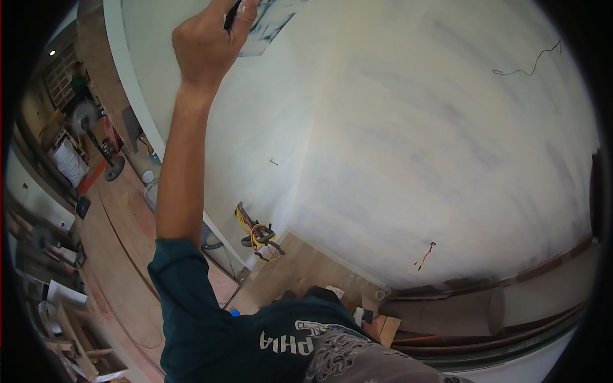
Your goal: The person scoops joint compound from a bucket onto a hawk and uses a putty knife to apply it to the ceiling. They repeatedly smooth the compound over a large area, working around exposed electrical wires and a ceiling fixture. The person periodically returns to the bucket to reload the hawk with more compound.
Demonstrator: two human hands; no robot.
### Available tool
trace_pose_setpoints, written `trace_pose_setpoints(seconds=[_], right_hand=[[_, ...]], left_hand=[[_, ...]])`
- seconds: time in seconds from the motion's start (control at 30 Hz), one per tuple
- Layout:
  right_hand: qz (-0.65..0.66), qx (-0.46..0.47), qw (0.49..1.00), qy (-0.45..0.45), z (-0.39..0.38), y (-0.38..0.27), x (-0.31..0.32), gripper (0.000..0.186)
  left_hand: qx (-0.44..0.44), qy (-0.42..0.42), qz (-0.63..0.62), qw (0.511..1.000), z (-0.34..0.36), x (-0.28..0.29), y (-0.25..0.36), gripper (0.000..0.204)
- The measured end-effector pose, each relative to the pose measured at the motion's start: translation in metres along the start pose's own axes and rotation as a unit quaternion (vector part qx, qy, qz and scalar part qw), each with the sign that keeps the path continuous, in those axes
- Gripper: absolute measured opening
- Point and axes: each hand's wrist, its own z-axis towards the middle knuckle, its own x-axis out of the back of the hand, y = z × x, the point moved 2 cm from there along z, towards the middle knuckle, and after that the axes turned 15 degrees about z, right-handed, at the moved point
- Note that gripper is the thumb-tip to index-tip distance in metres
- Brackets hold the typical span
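My left hand [211, 38] is raised at the top of the view, its fingers closed round the dark handle of a wide scraper. The scraper blade [265, 32] is pale, with dark smears, and lies close to the wall [383, 115]. White smudges mark my fingertips; the picture's upper edge cuts off part of the hand. Low down, a small skin-toned patch beside a dark and white object [364, 315] may be my right hand. Its fingers cannot be made out. Next to it stands a brown cardboard box [386, 329].
Bundled yellow, red and dark wires [258, 239] stick out of the wall, and thinner wires [424, 255] show lower right. A loose wire [530, 69] protrudes upper right. Brown rolled material [447, 313] lies along the wall's foot. At left are a standing fan [99, 137] and wooden frames [80, 345].
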Motion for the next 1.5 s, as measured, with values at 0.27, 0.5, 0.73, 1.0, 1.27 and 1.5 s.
trace_pose_setpoints(seconds=[0.27, 0.5, 0.73, 1.0, 1.27, 1.5], right_hand=[[0.036, -0.009, 0.999, -0.032, 0.007, 0.026, -0.003, 0.039], [0.056, -0.015, 0.996, -0.062, -0.022, -0.007, 0.005, 0.037], [0.015, 0.024, 0.999, -0.04, -0.003, 0.003, -0.013, 0.041], [-0.001, 0.056, 0.998, -0.012, -0.008, 0.009, -0.02, 0.048], [0.049, -0.018, 0.996, -0.067, 0.017, 0.013, -0.012, 0.074], [-0.011, 0.002, 0.999, -0.031, 0.032, 0.047, -0.011, 0.052]], left_hand=[[-0.023, -0.019, -0.027, 0.999, 0.009, 0.009, 0.009, 0.035], [-0.029, -0.067, 0.004, 0.997, 0.003, 0.005, 0.009, 0.034], [-0.086, -0.145, -0.001, 0.986, -0.05, 0.003, 0.014, 0.033], [-0.102, -0.243, -0.009, 0.964, -0.11, 0.03, 0.021, 0.036], [-0.115, -0.316, -0.043, 0.941, -0.157, 0.045, 0.022, 0.034], [-0.125, -0.323, -0.013, 0.938, -0.167, 0.051, 0.023, 0.037]])
